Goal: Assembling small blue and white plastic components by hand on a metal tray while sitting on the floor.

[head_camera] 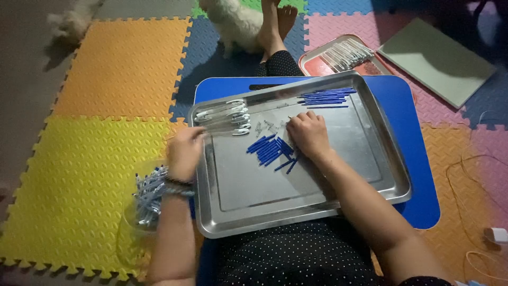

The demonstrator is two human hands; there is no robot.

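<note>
Steel tray (370,180) bare across its near half, right hand (308,133) at its centre, fingers curled onto blue pen pieces (269,150), left hand (183,152) on its left rim, fingers hidden, clear pen barrels (225,117) at its far-left corner.

No labels, signs or screens in view.
One clear plastic bag (138,212) of pen parts lies on the yellow floor mat (79,175), lower left.
</note>
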